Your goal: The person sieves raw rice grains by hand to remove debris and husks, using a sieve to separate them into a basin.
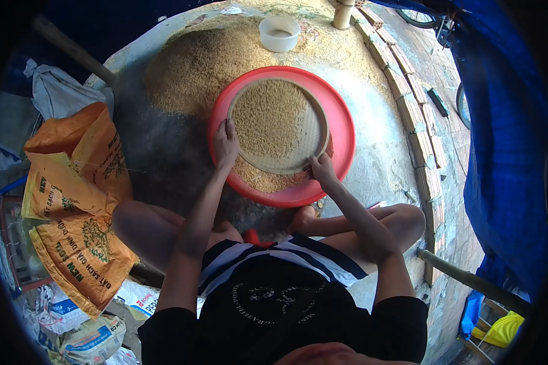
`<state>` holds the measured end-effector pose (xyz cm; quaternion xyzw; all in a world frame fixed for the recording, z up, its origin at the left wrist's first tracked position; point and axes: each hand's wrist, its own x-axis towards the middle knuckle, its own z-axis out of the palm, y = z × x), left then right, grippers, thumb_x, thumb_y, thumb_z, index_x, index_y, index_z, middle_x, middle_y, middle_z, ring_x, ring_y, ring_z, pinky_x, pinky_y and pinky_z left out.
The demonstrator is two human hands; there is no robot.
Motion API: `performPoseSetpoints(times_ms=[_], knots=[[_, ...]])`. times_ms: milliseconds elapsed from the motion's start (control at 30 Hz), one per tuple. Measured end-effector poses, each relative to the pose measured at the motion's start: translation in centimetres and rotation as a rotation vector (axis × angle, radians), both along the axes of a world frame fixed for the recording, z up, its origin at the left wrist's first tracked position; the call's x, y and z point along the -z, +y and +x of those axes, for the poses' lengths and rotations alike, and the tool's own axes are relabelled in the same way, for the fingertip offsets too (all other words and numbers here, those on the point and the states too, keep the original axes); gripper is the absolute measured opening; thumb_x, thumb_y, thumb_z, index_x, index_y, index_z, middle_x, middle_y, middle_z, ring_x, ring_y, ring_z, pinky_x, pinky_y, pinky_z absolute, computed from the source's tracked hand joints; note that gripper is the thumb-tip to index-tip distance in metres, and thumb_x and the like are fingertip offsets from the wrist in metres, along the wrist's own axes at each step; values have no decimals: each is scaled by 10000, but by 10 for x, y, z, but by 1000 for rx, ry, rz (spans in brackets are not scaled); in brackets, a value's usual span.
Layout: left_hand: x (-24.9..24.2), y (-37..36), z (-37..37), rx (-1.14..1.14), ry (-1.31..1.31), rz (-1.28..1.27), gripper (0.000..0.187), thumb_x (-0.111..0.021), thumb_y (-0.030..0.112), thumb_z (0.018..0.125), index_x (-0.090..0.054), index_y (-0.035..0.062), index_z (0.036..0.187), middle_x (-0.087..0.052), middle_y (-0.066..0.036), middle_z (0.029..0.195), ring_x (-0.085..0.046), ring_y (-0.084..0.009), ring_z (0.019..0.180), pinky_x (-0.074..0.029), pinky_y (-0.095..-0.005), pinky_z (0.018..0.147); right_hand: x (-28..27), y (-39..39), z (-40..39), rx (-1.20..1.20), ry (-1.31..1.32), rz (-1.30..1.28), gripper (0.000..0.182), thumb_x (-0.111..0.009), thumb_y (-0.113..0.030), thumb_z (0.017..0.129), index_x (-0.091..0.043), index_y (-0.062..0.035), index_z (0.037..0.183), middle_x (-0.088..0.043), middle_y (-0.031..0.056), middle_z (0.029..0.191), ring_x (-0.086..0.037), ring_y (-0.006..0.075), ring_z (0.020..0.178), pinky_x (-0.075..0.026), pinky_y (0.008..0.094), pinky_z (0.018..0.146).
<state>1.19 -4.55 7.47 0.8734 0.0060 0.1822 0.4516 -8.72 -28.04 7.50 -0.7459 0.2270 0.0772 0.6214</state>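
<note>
At far left, printed white sacks, overlapping too much to count, lie behind and to the left of the fingers of the left hand, as does orange sacking, one bag or two, it is hard to tell. One pale grey sack and one wooden pole stand farther out on that side. One large heap of grain-like material spreads on the floor just beyond the left fingers, which grip the near-left rim of one round sieve. The sieve carries a layer of loose grains between the two hands and is held over one wide red tray; whether they touch cannot be told. One translucent bowl sits beyond both hands' fingers, past the tray. The fingers of the right hand pinch the sieve's near-right rim. Two bent legs flank the near side of the tray, behind the fingers. Well right of the right fingers run low rows of bricks, two partly visible wheels and a blue tarp bordering the scene.
</note>
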Motion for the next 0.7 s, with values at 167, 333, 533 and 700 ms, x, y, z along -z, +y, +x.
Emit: performPoseSetpoints(times_ms=[167,333,533,700], knots=[[-67,4,-5,57,4,-270,333,-335,254,860,-498,-30,798,-481,-57,568,-357,-88,551,-338,-245,519,-40,13,-3,28,-421,-16,138,-365,-123,815,-354,0,877,-489,89,603,-468,143,369,-402,240,342],[51,14,-1,-111,15,61,335,-319,246,836,-512,-25,797,-540,-180,701,-525,-306,647,-388,-378,588,-5,18,3,-19,-40,26,134,-327,-129,817,-362,0,830,-478,88,557,-457,142,355,-388,243,322],[26,12,-8,-51,244,62,347,-326,257,830,-522,-29,834,-541,-219,752,-514,-366,730,-395,-398,625,6,11,8,-99,215,84,155,-316,-132,806,-374,12,820,-481,89,565,-466,139,370,-399,249,320],[-59,3,-2,29,14,-247,329,-307,237,846,-494,-32,877,-535,-212,754,-513,-358,740,-392,-366,617,-48,14,5,-40,-400,-67,189,-315,-88,823,-267,9,978,-498,129,667,-478,152,381,-399,247,319]])
